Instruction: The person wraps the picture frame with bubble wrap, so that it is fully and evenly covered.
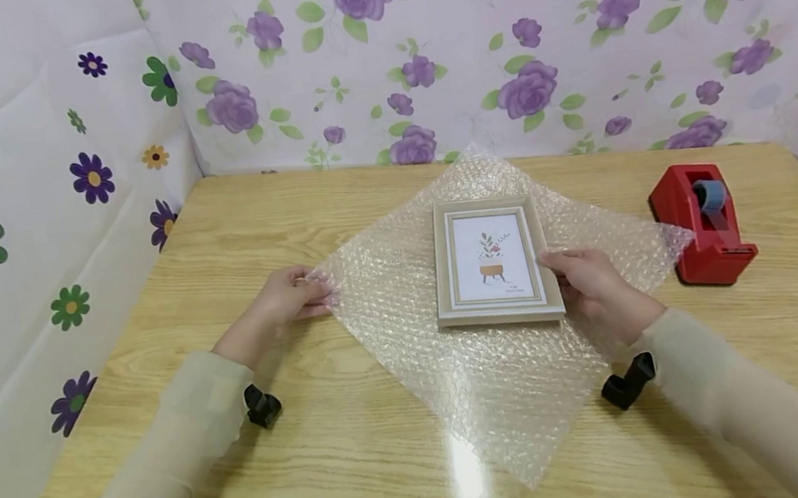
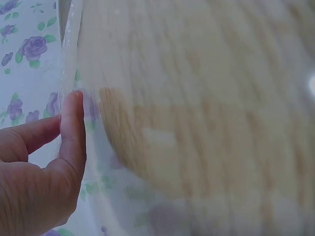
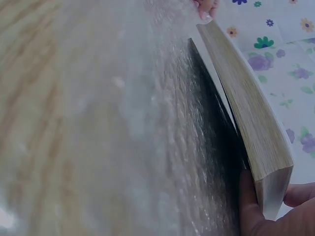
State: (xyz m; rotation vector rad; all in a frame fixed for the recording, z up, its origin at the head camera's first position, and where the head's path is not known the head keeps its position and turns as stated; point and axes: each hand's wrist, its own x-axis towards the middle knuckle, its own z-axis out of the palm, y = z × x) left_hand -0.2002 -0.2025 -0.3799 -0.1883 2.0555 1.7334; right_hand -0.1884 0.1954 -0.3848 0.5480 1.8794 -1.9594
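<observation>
A sheet of clear bubble wrap [image 1: 391,300] lies cornerwise on the table. On it is a pale wooden picture frame [image 1: 496,270] with a drawing of a potted plant. My left hand [image 1: 290,295] pinches the wrap's left corner; in the left wrist view that hand [image 2: 54,162] has thumb and finger at the wrap's edge. My right hand [image 1: 596,286] grips the frame's right side, thumb at the front edge. The right wrist view shows the frame [image 3: 246,93] edge-on, held between thumb and fingers, its lower edge tilted off the wrap.
A red tape dispenser [image 1: 706,221] with a blue roll stands to the right, the wrap's right corner reaching its side. The wooden table [image 1: 308,480] shines with a light reflection. Flowered cloth [image 1: 314,66] hangs behind and on the left.
</observation>
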